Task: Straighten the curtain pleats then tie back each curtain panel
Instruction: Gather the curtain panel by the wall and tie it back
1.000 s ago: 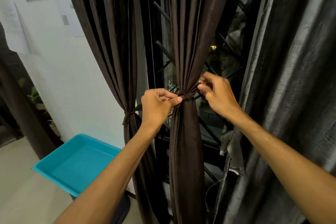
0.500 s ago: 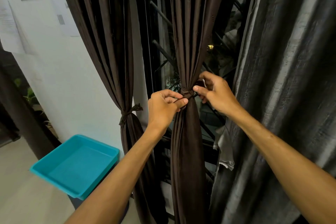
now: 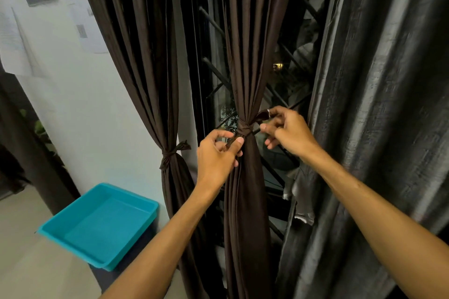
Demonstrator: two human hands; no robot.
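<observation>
A dark brown middle curtain panel [image 3: 245, 60] hangs gathered at its waist by a brown tie strip [image 3: 244, 130]. My left hand [image 3: 216, 155] pinches the strip's left end against the panel with thumb and forefinger. On the other side, my right hand [image 3: 286, 131] pinches the strip's right end, which sticks up from the knot. A second brown panel [image 3: 143, 56] to the left is bound by its own knotted tie [image 3: 173, 152]. At the right hangs a loose grey curtain [image 3: 379, 116].
A turquoise plastic tray [image 3: 99, 223] sits low at the left, on a dark support beside the white wall [image 3: 80, 104]. Behind the curtains stands a dark window with a metal grille [image 3: 213, 75]. A dark post [image 3: 29, 148] rises at the far left.
The view has shifted a little. My right hand moved outward to the right with the strip's end, and the left hand dropped slightly below the knot.
</observation>
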